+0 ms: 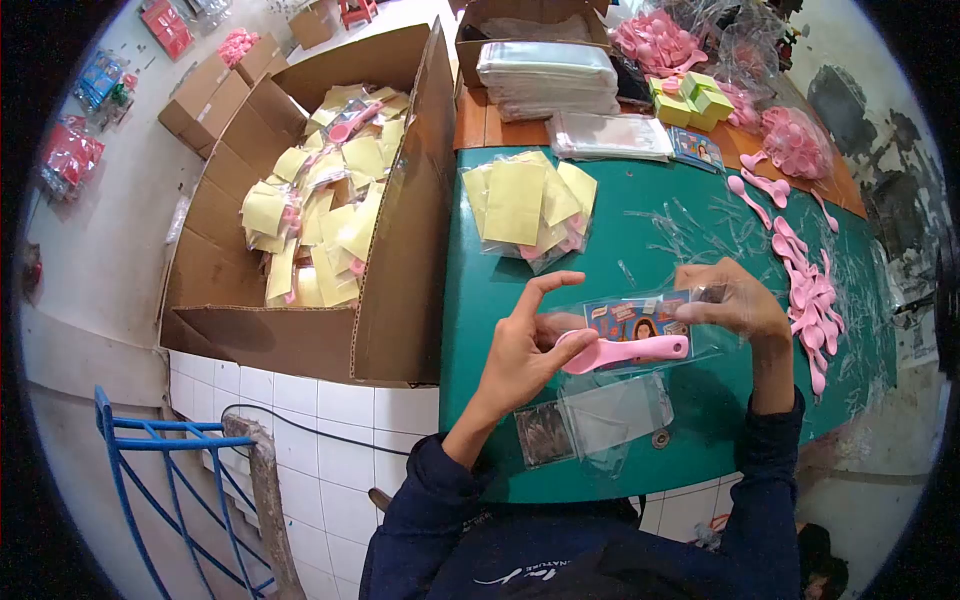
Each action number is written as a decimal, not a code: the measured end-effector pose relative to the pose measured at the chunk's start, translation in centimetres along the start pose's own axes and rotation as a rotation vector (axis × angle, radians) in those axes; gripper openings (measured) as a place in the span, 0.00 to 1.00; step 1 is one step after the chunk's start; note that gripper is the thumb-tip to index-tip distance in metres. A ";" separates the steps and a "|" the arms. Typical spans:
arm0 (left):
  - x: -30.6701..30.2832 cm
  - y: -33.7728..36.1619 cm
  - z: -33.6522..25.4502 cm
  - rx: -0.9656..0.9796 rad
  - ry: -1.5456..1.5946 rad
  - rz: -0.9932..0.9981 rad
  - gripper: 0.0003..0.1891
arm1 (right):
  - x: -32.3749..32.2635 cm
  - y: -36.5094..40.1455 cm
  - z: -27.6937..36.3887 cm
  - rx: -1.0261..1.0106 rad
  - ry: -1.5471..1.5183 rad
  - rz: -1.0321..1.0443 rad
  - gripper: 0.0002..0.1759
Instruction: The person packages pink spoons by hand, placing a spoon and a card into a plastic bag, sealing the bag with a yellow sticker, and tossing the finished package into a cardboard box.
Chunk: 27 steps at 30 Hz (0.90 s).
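Note:
A pink spoon (640, 349) and a blue printed card (612, 318) lie together in a clear plastic bag (708, 338) above the green table. My left hand (525, 345) pinches the left end, its thumb over the spoon's bowl and its index finger raised. At the other end, my right hand (738, 300) is closed on the bag near the card's right edge. Below them, empty clear bags (620, 412) rest on the table beside a dark flat piece (545, 436). Farther back sits a pile of filled bags with yellow cards (517, 203).
A large cardboard box (400, 240) of filled packets stands left of the table (475, 400). Loose pink spoons (812, 305) and clear plastic strips (690, 225) lie to the right. Stacked clear bags (548, 80) and yellow-green boxes (690, 100) line the back.

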<state>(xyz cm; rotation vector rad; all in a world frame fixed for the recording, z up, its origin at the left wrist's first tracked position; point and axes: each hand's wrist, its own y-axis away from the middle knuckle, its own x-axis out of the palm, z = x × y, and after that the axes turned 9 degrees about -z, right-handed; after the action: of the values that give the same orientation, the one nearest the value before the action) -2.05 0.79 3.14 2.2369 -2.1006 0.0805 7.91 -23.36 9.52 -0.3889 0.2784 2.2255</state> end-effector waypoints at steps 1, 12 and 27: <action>0.0 0.0 -0.1 -0.001 0.017 0.021 0.32 | 0.1 -0.1 -0.2 0.020 -0.020 -0.023 0.11; -0.5 -0.2 0.2 0.008 0.092 0.093 0.28 | -4.1 0.2 -0.9 -0.154 -0.107 0.014 0.15; -0.3 -0.2 0.9 -0.057 0.259 -0.009 0.21 | -10.3 -0.6 -5.9 -0.188 0.192 -0.780 0.11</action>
<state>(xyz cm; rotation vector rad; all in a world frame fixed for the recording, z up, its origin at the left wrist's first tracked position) -1.91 1.00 2.18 2.0765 -1.9319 0.2890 15.62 -32.26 7.81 -0.6810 0.0016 1.4504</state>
